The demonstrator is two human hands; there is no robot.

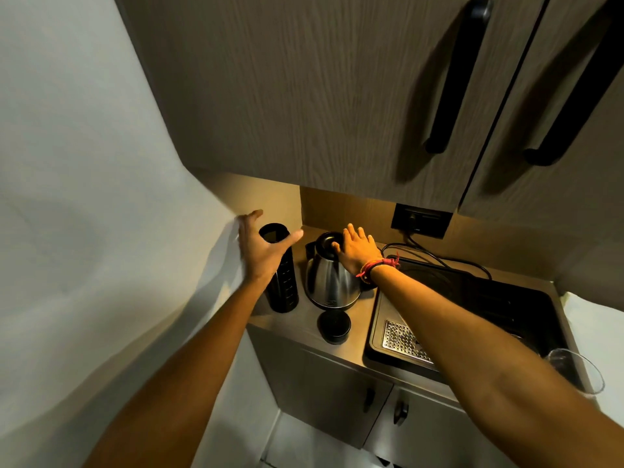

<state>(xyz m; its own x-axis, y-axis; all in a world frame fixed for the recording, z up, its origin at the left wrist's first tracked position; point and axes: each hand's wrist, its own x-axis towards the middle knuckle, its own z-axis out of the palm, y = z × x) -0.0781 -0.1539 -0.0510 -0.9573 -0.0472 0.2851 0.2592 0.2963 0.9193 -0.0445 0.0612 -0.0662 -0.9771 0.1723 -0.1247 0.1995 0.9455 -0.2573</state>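
The counter (360,317) carries a kettle (332,282). A flask (283,292) stands just left of it, a cap (334,327) lies just in front, and a sink (371,346) is set in on its right.

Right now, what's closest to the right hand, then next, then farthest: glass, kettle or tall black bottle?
1. Kettle: the right hand touches its top.
2. Tall black bottle: left of the kettle.
3. Glass: far right, nearest the camera.

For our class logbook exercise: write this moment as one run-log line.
left hand: open, at flask | right hand: rests on kettle lid | black cap: on counter
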